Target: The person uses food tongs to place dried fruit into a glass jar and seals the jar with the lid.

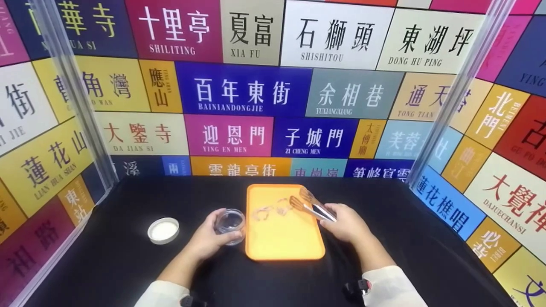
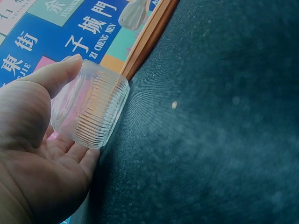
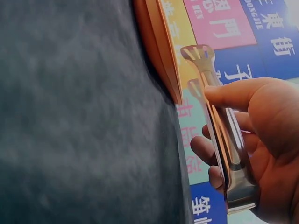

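My left hand holds a clear glass jar without its lid, upright beside the tray's left edge. The left wrist view shows the thumb along one side of the ribbed jar and fingers round the other. In my right hand is a pair of metal tongs, gripped between thumb and fingers. The two slotted tips of the tongs stand apart over the upper right of an orange tray. Several small, pale, translucent pieces lie on the tray's upper half, some close to the tong tips.
A round white lid lies on the black tablecloth, left of the jar. Walls printed with coloured name panels enclose the table at the back and sides, with clear corner posts between them.
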Tool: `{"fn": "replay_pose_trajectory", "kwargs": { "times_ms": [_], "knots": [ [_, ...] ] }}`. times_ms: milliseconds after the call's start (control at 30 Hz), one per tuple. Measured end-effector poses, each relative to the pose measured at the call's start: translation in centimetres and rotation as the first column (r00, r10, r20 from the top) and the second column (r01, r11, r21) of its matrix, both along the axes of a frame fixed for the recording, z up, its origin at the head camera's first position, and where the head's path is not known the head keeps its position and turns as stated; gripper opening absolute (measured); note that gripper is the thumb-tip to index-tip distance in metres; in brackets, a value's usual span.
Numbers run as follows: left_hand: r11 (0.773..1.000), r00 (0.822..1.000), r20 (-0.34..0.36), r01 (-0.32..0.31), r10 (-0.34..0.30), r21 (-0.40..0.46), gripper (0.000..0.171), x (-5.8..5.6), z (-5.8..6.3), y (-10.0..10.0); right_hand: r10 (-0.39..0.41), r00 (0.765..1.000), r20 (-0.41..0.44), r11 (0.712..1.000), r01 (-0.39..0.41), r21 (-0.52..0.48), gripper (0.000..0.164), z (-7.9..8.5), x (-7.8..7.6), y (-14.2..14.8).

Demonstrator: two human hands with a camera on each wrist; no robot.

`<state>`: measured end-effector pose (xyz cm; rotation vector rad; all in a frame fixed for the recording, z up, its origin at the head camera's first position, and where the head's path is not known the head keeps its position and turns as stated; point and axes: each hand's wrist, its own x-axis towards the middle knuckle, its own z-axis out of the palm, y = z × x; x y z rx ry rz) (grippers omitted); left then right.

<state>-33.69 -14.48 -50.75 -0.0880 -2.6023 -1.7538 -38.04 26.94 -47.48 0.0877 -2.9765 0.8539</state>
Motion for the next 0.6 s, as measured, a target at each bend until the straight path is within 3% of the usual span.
{"fn": "replay_pose_trajectory", "kwargs": {
  "times_ms": [333, 600],
  "knots": [
    [1.0, 1.0, 0.0, 0.008, -0.008, 0.006, 0.1, -0.05, 0.07, 0.0, 0.052, 0.999, -0.016, 0.997, -0.05, 0.066, 0.052, -0.4, 0.09, -0.85],
    [1.0, 1.0, 0.004, 0.007, -0.007, 0.009, 0.1, 0.02, 0.0, -0.08, 0.05, 0.999, -0.01, 0.997, -0.049, 0.051, 0.042, -0.36, 0.14, -0.99]
  ]
}}
